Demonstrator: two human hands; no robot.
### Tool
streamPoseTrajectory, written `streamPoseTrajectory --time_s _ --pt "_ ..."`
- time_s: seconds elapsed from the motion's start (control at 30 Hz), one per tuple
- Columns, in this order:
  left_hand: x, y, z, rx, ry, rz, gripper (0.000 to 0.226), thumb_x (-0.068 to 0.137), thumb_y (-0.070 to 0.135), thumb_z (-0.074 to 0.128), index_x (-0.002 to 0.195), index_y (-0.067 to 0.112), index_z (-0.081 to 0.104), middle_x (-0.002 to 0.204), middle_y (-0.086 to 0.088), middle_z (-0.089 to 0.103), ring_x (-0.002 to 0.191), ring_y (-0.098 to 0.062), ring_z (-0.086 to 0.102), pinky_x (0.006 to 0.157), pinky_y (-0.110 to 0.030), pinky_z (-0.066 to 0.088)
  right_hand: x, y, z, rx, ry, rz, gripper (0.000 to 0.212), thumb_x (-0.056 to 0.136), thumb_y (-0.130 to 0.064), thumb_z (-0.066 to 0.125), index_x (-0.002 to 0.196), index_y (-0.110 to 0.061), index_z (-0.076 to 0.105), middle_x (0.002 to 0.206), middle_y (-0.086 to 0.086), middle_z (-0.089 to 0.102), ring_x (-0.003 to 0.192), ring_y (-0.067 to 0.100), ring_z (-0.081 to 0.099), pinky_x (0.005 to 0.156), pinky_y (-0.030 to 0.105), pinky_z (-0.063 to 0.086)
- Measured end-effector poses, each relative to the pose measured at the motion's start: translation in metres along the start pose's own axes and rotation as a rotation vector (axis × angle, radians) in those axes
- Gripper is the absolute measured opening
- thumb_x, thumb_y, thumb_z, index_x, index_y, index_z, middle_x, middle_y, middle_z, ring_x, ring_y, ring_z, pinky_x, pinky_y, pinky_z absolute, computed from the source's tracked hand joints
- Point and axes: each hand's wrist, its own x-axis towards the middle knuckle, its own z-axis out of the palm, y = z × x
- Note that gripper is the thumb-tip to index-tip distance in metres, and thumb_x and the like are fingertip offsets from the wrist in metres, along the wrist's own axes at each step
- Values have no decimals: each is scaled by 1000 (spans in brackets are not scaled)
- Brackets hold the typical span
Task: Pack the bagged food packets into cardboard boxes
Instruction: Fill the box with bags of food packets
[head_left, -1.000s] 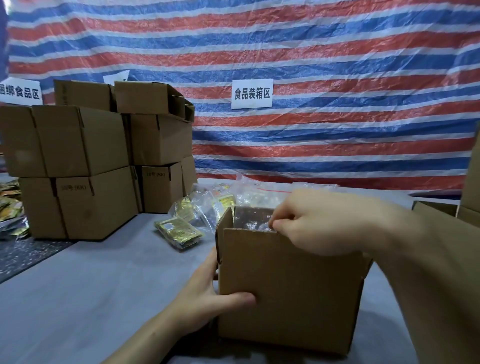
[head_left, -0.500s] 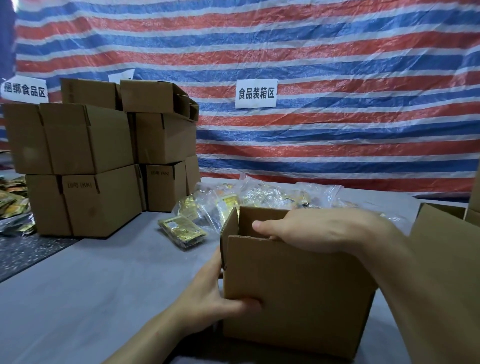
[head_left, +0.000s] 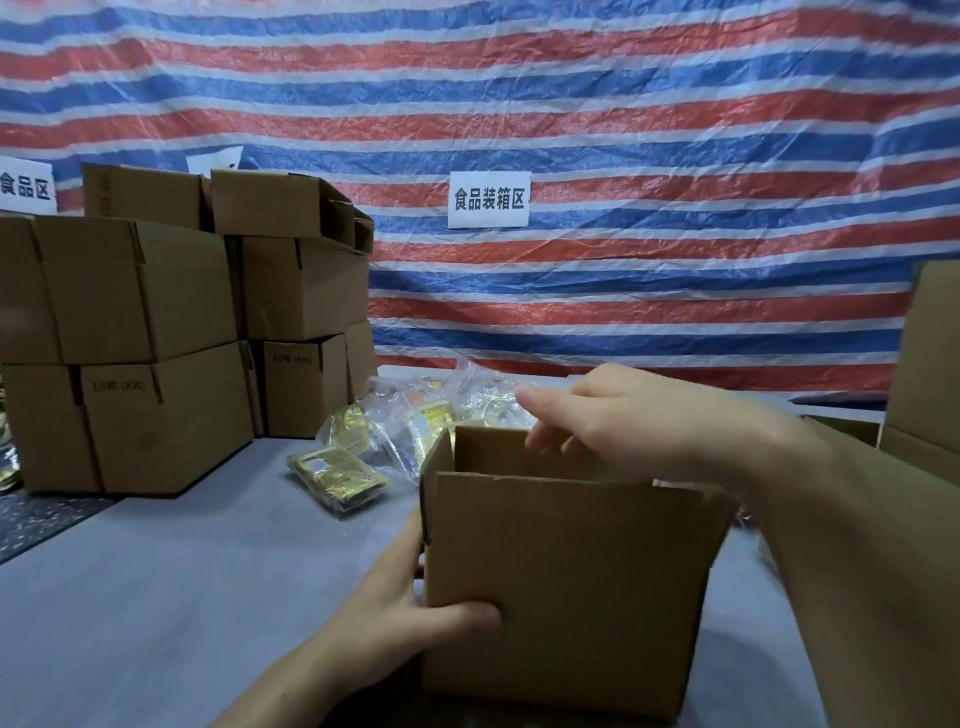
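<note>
Item: open box (head_left: 566, 587), brown cardboard, upright on the grey table (head_left: 156, 597), flaps raised; left hand (head_left: 410, 618) grips its near left corner, thumb pressed on the front face, fingers wrapped round the side.

Right hand (head_left: 623, 421): above the far rim, fingers loosely spread, holding nothing, not touching the card.

Change: a second ago this hand was pinched down inside the box; half a second ago it lay on the rim; it is now lifted clear and empty, so one packet is judged delivered and the hand is likely bound for the next.

Stock: bagged packets (head_left: 415, 421) heaped in clear plastic just behind the box; one gold packet (head_left: 337, 480) lying apart to the left (probably the easiest pick).

Surroundings: stacked boxes (head_left: 156, 312), closed, far left; another carton (head_left: 930, 364) cut off at the right edge.

Not determinable: the box's contents, hidden by its front wall; the number of packets in the heap, lost to glare and blur; the left fingertips, behind the corner; the left wall sign (head_left: 26, 187), cropped.
</note>
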Motion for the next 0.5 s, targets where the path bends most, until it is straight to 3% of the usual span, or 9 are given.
streamPoseTrajectory --time_s 0.17,0.27,0.33,0.4,0.5 --pt "4 -2 4 -115 42 -68 111 35 64 97 132 45 46 113 28 69 105 3 67 71 -15 58 -6 3 3 -184 -83 91 52 97 -67 41 116 -28 71 107 -10 71 100 10 66 97 38 52" --pt "8 -3 7 -103 92 -110 112 29 65 97 128 49 48 114 17 72 101 -9 71 67 -21 59 -6 9 1 -54 144 -31 35 99 -55 52 113 -29 70 99 -12 69 89 6 65 81 28 54" --pt "11 -1 13 -68 145 -117 113 24 69 95 125 52 47 119 11 69 103 -12 68 72 -22 56 -5 14 4 0 340 -88 28 96 -51 56 114 -32 68 107 -13 67 96 7 63 86 35 56" --pt "10 4 21 -11 189 -93 119 26 76 91 130 59 37 125 18 62 108 -8 62 86 -30 54 -3 24 14 -38 579 -112 27 93 -46 60 117 -34 64 119 -11 61 109 10 57 96 41 52" --pt "4 9 28 99 173 -15 121 32 88 82 133 74 18 127 38 53 114 -2 57 107 -44 46 -6 46 36 -16 899 -76 29 92 -35 65 120 -30 60 121 -8 55 116 10 48 102 37 43"
